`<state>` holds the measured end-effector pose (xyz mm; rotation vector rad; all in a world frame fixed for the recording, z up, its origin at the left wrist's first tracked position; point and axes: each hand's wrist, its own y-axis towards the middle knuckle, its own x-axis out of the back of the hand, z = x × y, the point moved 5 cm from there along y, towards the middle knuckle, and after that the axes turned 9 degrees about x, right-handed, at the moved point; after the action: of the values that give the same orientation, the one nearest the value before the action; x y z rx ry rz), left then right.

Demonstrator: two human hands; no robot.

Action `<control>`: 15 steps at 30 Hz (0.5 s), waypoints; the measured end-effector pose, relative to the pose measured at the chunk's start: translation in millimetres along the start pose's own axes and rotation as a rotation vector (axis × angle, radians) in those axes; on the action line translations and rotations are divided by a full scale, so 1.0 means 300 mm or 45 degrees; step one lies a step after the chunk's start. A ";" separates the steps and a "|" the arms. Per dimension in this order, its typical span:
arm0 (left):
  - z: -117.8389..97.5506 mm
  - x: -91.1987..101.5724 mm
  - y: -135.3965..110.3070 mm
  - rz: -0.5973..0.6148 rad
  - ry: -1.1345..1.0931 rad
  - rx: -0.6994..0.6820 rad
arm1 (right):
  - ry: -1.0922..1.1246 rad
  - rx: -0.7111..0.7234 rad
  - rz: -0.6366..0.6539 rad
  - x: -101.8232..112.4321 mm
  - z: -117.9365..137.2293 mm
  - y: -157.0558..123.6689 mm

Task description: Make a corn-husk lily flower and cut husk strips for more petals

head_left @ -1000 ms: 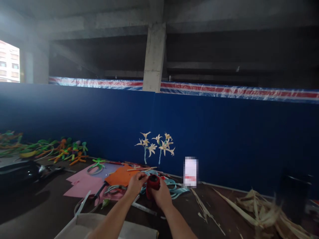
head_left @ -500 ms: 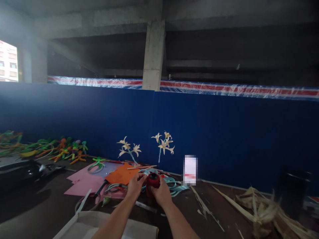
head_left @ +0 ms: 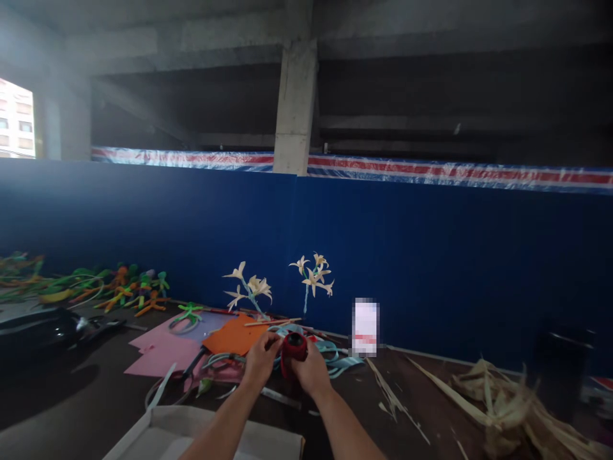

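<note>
A red rounded tool with a black round end (head_left: 293,348) stands upright between my hands. My right hand (head_left: 311,370) is closed around it from the right, thumb across its near side. My left hand (head_left: 262,361) is just left of it, fingertips pinched together; what they hold, if anything, is too small to make out. Behind the left hand, a stem of cream flowers (head_left: 249,289) leans left; its lower end is lost among the clutter. Another stem of cream flowers (head_left: 313,275) rises upright beside it, against the blue panel.
Orange sheet (head_left: 230,335), pink sheets (head_left: 165,351) and light-blue ribbon (head_left: 347,364) lie around the hands. An open white box (head_left: 182,418) is in front. Dried husks (head_left: 502,409) lie right, near an upright blurred phone-like screen (head_left: 366,327). Colourful pipe-cleaner figures (head_left: 138,291) sit left.
The red tool has tipped slightly, showing more of its black end. The left stem's flowers have shifted and bunched together. Both hands stay nearly in place.
</note>
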<state>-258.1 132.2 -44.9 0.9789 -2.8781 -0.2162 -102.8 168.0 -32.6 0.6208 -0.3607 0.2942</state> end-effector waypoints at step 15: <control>-0.055 0.003 -0.037 0.016 0.192 -0.287 | -0.058 -0.039 0.012 0.004 0.015 0.001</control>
<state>-250.0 121.1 -30.5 0.8947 -2.6520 -0.4351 -102.8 165.7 -28.6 0.5968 -0.4111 0.2835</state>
